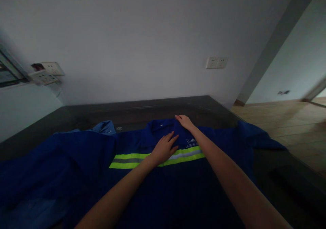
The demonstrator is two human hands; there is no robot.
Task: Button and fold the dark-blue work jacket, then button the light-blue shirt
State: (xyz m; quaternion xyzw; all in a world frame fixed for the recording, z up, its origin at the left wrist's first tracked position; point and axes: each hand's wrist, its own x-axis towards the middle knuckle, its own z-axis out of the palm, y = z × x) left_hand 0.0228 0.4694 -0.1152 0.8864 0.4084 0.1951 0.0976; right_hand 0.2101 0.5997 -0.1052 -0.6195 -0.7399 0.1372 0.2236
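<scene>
A dark blue work jacket (178,185) lies spread out with its collar (163,124) toward the wall. Across its chest runs a yellow-green and grey reflective band (129,160), and small white print (193,140) shows on one side. My left hand (165,148) rests on the chest just above the band, its fingers spread and nothing in it. Up by the collar, my right hand (184,121) touches the cloth at the collar's right side. Its fingers are partly bent, and whether they pinch the edge is unclear.
The jacket lies on a dark table (142,108) set against a white wall (142,45). More blue clothing (56,154) is bunched at the left. Wall sockets (216,62) are behind, and a dark flat object (295,185) lies at the right. Beyond is wooden floor (275,117).
</scene>
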